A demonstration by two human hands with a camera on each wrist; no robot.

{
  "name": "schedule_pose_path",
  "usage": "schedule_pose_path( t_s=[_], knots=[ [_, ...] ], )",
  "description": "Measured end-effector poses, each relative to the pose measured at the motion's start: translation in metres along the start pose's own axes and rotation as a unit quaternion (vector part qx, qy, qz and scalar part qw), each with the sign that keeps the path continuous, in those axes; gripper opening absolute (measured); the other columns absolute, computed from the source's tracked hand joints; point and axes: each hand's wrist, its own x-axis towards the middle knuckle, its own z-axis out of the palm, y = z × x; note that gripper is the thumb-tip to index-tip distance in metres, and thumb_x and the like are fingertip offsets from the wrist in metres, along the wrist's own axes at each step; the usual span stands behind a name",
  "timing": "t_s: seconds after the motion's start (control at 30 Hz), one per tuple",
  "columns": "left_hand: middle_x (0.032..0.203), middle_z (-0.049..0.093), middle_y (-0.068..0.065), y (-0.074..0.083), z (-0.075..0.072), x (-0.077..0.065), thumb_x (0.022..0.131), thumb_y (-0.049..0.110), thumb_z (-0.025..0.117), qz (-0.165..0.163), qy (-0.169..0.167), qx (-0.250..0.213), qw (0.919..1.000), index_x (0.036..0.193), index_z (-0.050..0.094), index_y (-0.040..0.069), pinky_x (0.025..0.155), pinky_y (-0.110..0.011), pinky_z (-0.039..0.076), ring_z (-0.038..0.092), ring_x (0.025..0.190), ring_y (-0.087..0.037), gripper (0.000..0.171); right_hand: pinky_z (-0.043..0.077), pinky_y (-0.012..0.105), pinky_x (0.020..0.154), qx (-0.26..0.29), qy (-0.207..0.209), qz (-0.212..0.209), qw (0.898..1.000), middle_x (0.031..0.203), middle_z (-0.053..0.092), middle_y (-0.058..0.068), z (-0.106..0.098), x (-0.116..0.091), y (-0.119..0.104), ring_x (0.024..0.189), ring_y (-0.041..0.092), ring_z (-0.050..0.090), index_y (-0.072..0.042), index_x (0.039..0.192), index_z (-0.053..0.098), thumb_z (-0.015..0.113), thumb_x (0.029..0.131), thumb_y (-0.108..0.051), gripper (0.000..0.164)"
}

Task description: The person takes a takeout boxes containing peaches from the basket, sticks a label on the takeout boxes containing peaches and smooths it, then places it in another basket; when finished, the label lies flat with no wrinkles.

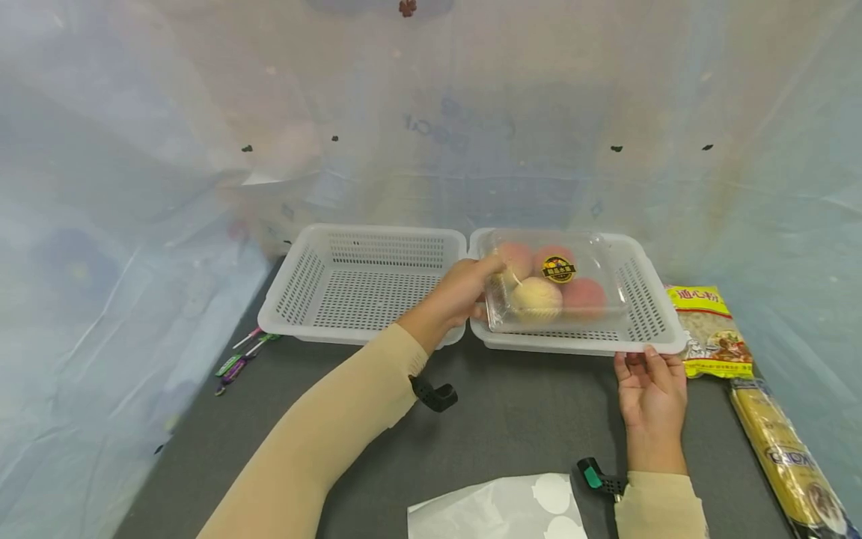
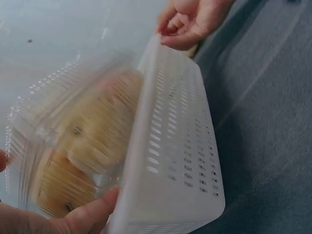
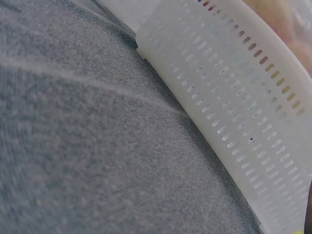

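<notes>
A clear plastic box of peaches [image 1: 536,297], with a black and gold label on its lid, is over the right white basket [image 1: 646,292], inside its rim. My left hand [image 1: 460,292] grips the box by its left end. In the left wrist view the peaches [image 2: 97,131] show through the ribbed plastic, beside the basket's wall [image 2: 180,126]. My right hand [image 1: 653,393] holds the front rim of that basket near its right corner, fingers curled up at the edge. Whether the box touches the basket floor is hidden.
A second white basket [image 1: 377,299] stands just left. Small wrapped candies [image 1: 236,367] lie at the far left. At the right are a yellow pasta bag [image 1: 714,333] and a long yellow packet [image 1: 788,457]. A white sheet [image 1: 494,513] lies at the front.
</notes>
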Motion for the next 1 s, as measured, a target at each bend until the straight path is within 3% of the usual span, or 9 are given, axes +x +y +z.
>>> schedule_pose_path(
  t_s=[0.1, 0.17, 0.43, 0.57, 0.67, 0.73, 0.87, 1.0],
  knots=[
    [0.160, 0.040, -0.023, -0.003, 0.010, 0.009, 0.098, 0.039, 0.067, -0.002, 0.010, 0.036, 0.9993, 0.161, 0.034, -0.008, 0.082, -0.063, 0.061, 0.054, 0.132, -0.043, 0.085, 0.065, 0.041, 0.070, -0.008, -0.001, -0.006, 1.000, 0.131, 0.059, 0.025, 0.000, 0.000, -0.001, 0.085, 0.029, 0.064, 0.005, 0.144, 0.045, 0.059, 0.107, 0.012, 0.041],
    [0.162, 0.038, -0.024, -0.007, 0.016, 0.015, 0.098, 0.039, 0.066, -0.007, 0.014, 0.051, 0.9986, 0.163, 0.029, -0.008, 0.082, -0.065, 0.061, 0.049, 0.139, -0.045, 0.089, 0.065, 0.041, 0.069, -0.007, 0.001, -0.009, 1.000, 0.129, 0.060, 0.024, 0.000, 0.001, -0.001, 0.085, 0.029, 0.064, 0.006, 0.142, 0.046, 0.059, 0.107, 0.013, 0.039],
    [0.157, 0.045, -0.021, -0.025, 0.028, 0.034, 0.101, 0.042, 0.067, -0.025, 0.031, 0.049, 0.9980, 0.155, 0.045, -0.007, 0.072, -0.058, 0.064, 0.054, 0.128, -0.040, 0.077, 0.065, 0.042, 0.067, 0.008, 0.005, -0.001, 1.000, 0.118, 0.057, 0.024, -0.001, 0.003, 0.003, 0.082, 0.029, 0.064, 0.005, 0.127, 0.050, 0.058, 0.106, 0.013, 0.024],
    [0.145, 0.053, -0.018, -0.029, 0.027, 0.043, 0.102, 0.043, 0.065, -0.044, 0.030, 0.032, 0.9981, 0.142, 0.060, -0.003, 0.075, -0.058, 0.063, 0.060, 0.117, -0.038, 0.061, 0.065, 0.042, 0.067, 0.005, 0.000, -0.006, 1.000, 0.114, 0.058, 0.023, 0.001, 0.003, 0.005, 0.081, 0.029, 0.064, 0.006, 0.126, 0.050, 0.061, 0.106, 0.012, 0.024],
    [0.140, 0.056, -0.018, -0.030, 0.028, 0.048, 0.104, 0.040, 0.065, -0.056, 0.030, 0.008, 0.9979, 0.140, 0.062, -0.001, 0.080, -0.062, 0.061, 0.063, 0.112, -0.039, 0.056, 0.065, 0.042, 0.068, 0.002, -0.005, -0.006, 1.000, 0.117, 0.057, 0.024, 0.002, 0.002, 0.006, 0.081, 0.030, 0.064, 0.007, 0.130, 0.049, 0.061, 0.106, 0.012, 0.028],
    [0.144, 0.055, -0.020, -0.030, 0.028, 0.050, 0.106, 0.043, 0.064, -0.058, 0.022, -0.005, 0.9981, 0.146, 0.058, -0.001, 0.087, -0.067, 0.058, 0.062, 0.119, -0.043, 0.060, 0.065, 0.042, 0.068, -0.004, -0.005, -0.008, 1.000, 0.120, 0.056, 0.024, 0.002, 0.002, 0.006, 0.082, 0.029, 0.064, 0.007, 0.134, 0.047, 0.062, 0.106, 0.012, 0.032],
    [0.167, 0.036, -0.024, -0.031, 0.028, 0.053, 0.110, 0.053, 0.057, -0.058, -0.001, -0.038, 0.9976, 0.165, 0.041, 0.003, 0.107, -0.079, 0.039, 0.039, 0.148, -0.053, 0.077, 0.065, 0.041, 0.068, -0.009, -0.002, -0.014, 1.000, 0.123, 0.057, 0.024, 0.001, 0.001, 0.004, 0.083, 0.029, 0.064, 0.008, 0.136, 0.046, 0.062, 0.105, 0.012, 0.035],
    [0.176, 0.020, -0.024, -0.033, 0.029, 0.056, 0.109, 0.064, 0.053, -0.058, -0.013, -0.058, 0.9966, 0.173, 0.028, 0.012, 0.112, -0.082, 0.028, 0.021, 0.156, -0.056, 0.086, 0.065, 0.041, 0.069, -0.009, -0.004, -0.018, 1.000, 0.123, 0.056, 0.024, -0.001, 0.002, 0.002, 0.083, 0.028, 0.064, 0.008, 0.134, 0.047, 0.062, 0.106, 0.012, 0.033]
  ],
)
